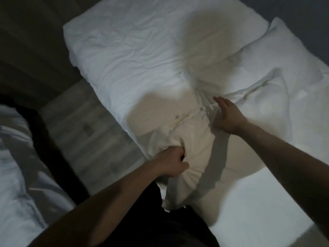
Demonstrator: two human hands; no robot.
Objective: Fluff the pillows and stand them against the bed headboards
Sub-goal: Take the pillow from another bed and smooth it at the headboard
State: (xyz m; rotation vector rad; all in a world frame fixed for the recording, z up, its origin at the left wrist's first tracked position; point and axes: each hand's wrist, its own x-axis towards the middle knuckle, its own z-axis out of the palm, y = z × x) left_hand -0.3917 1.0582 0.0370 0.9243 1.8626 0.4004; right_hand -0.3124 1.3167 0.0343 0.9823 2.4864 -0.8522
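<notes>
A cream-white pillow (194, 157) lies on the near edge of the white bed (142, 50), its buttoned end pointing away from me. My left hand (175, 162) grips a bunch of the pillow's fabric at its near left corner. My right hand (227, 116) is spread flat with straight fingers over the pillow's far right side, at its surface or just above it; the motion blur hides which. A second white pillow (277, 56) lies flat at the far right of the bed, next to a dark wall or headboard (302, 13).
A strip of grey wood floor (85, 125) runs to the left of the bed. Another bed with rumpled white bedding (16, 166) and a dark frame stands at the far left. My dark clothing fills the bottom centre.
</notes>
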